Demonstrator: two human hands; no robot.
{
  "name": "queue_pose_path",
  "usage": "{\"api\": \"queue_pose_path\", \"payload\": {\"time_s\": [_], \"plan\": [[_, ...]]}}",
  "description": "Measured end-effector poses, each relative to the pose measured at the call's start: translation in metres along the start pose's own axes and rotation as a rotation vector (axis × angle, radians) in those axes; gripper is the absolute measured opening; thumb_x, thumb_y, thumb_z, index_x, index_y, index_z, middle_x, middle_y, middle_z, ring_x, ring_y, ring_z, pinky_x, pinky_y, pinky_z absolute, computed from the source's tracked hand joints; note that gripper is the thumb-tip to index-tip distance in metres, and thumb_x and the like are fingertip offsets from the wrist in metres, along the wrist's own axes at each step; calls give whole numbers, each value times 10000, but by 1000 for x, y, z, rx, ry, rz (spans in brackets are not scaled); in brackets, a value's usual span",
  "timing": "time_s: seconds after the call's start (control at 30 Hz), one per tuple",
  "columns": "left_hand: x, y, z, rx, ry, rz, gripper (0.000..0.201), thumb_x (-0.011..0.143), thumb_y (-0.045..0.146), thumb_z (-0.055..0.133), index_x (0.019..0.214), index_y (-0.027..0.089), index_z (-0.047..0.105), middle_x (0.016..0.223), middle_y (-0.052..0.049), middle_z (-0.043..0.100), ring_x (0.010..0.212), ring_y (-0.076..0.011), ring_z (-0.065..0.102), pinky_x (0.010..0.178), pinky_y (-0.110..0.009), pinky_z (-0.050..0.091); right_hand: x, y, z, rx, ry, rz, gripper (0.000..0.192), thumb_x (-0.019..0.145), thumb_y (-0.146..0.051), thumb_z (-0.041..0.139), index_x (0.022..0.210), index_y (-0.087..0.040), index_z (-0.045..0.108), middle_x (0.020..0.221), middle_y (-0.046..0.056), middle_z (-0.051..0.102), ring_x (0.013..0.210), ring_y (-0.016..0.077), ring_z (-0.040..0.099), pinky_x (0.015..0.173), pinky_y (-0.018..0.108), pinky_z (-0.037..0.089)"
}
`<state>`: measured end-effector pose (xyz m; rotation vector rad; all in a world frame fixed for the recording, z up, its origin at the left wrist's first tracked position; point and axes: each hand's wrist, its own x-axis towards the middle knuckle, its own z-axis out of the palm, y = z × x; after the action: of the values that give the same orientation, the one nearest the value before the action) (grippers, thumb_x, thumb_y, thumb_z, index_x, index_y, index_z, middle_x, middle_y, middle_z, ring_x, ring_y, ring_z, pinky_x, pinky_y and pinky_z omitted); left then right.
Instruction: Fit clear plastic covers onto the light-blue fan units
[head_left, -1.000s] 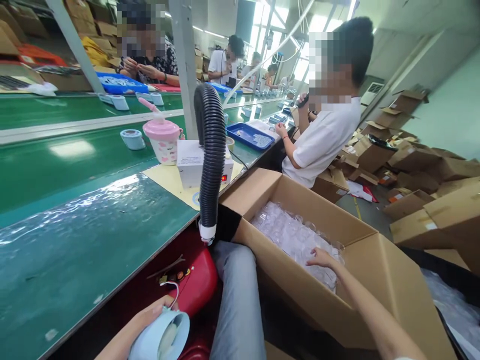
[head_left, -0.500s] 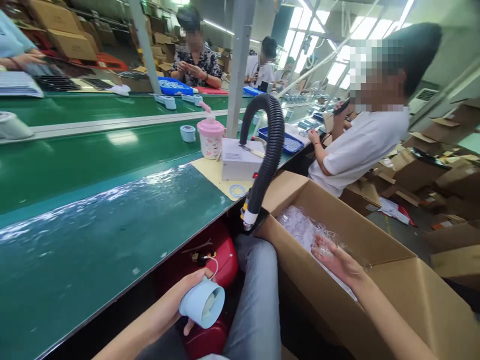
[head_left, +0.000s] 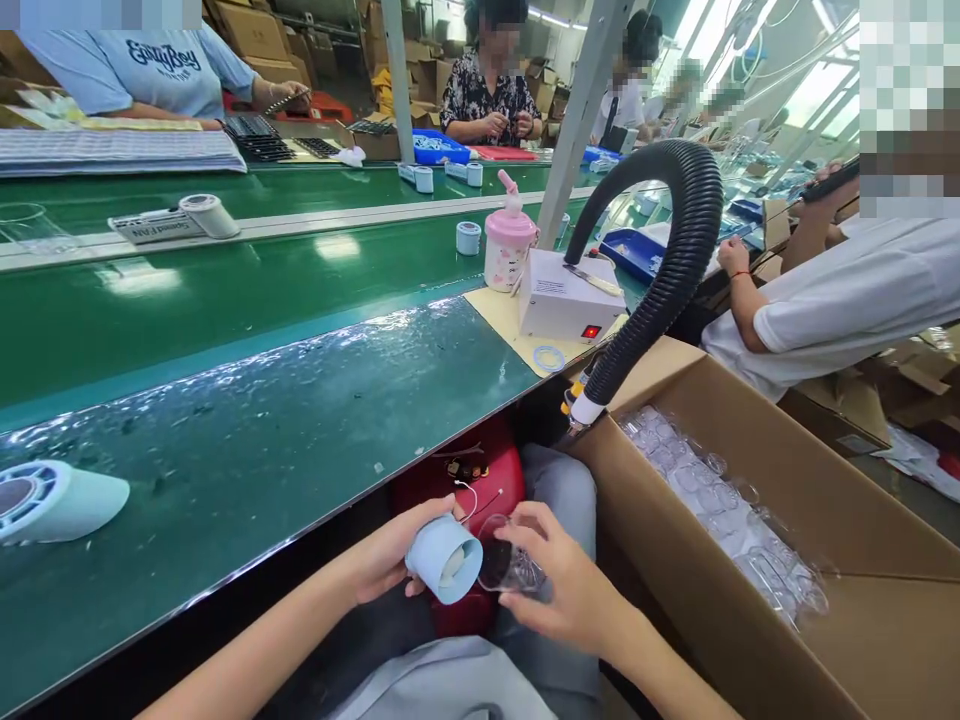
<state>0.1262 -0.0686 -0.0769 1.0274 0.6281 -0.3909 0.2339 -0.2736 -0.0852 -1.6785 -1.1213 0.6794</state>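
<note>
A: Where's the pale blue housing point(head_left: 429, 555), and how are we holding it?

B: Low, past the edge of the table point(head_left: 337, 400), above a red seat point(head_left: 506, 480). Our left hand point(head_left: 390, 550) is curled round its outer wall, probably so the rim is uncovered. Mouth faces right.

A: Right side?

B: Our right hand point(head_left: 570, 590) is half-spread, thumb and fingers round a clear cup point(head_left: 499, 562). Cup's just beside the housing's mouth; we can't tell if the rims touch.

A: Why's the carton point(head_left: 675, 560) there?

B: Alongside our leg point(head_left: 559, 485), likely to put the clear cups inside point(head_left: 712, 495) within easy reach.

A: Room?

B: Table edge runs diagonally on our left, carton wall on our right; we've got the gap between. Hose nozzle point(head_left: 586, 408) sits farther out in that gap, well apart from our hands. White wire point(head_left: 475, 497) near our left thumb could snag.
</note>
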Motion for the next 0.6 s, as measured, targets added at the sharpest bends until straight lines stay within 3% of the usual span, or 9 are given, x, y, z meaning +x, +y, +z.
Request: {"api": "queue_pose_path", "payload": {"time_s": [0.1, 0.2, 0.3, 0.4, 0.6], "plan": [[-4, 4, 3, 158, -32, 44, 425, 800, 548, 586, 855, 129, 619, 582, 20, 528, 397, -63, 402, 305, -146, 251, 6, -3, 13, -539, 63, -145, 643, 745, -82, 570, 1358, -264, 502, 1274, 159, 451, 1114, 330, 530, 888, 514, 520], [-9, 10, 9, 437, -44, 188, 345, 852, 461, 547, 902, 143, 674, 653, 5, 562, 484, -91, 446, 376, -172, 300, 16, -2, 19, -751, 120, -157, 729, 689, 5, 553, 1350, -301, 501, 1328, 154, 436, 1092, 344, 527, 828, 534, 552], [-14, 15, 13, 790, 23, 450, 239, 872, 345, 547, 948, 181, 704, 848, -30, 642, 736, -154, 569, 641, -224, 450, 22, -2, 17, -767, 102, -137, 594, 648, 44, 571, 1157, -257, 620, 1338, 155, 453, 1076, 348, 536, 804, 532, 564], [-20, 14, 15, 1017, 109, 597, 212, 877, 308, 554, 981, 199, 703, 944, -52, 619, 867, -188, 582, 794, -279, 447, 24, -3, 9, -673, 38, -116, 474, 644, 41, 627, 1012, -257, 637, 1335, 112, 474, 1113, 327, 546, 850, 509, 556], [-24, 5, 15, 961, 148, 716, 230, 824, 312, 649, 1022, 195, 664, 953, -55, 608, 870, -182, 566, 766, -275, 447, 23, -13, 0, -551, -94, -12, 279, 639, -76, 775, 747, -217, 559, 1254, 89, 554, 1069, 310, 599, 786, 466, 556]]}}
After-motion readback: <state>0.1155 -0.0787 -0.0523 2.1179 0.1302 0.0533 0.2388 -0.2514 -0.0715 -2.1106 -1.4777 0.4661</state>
